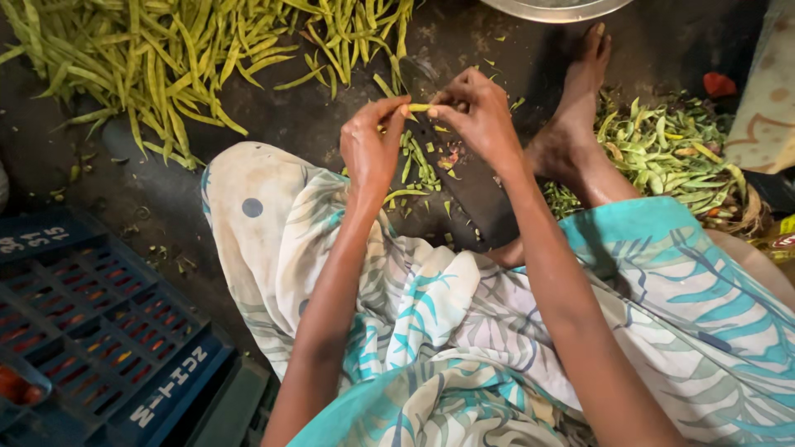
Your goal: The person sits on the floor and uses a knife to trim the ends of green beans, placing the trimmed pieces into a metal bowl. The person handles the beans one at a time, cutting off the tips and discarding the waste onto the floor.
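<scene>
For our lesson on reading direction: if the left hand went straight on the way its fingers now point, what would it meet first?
Probably the right hand: the left hand points up and right along the bean both pinch. Depth is unclear.

A slender yellow-green bean pod is pinched level between the fingertips of both hands, above a dark floor. Only a short stretch of the pod shows between the left hand and the right hand; the rest is hidden by the fingers. The left hand grips it from the near side with thumb and forefinger, knuckles turned up. The right hand closes over the other end, fingers curled. The pod looks smooth and pale, lighter than the fingers around it. Whether it is whole or already snapped cannot be told from the head view.
</scene>
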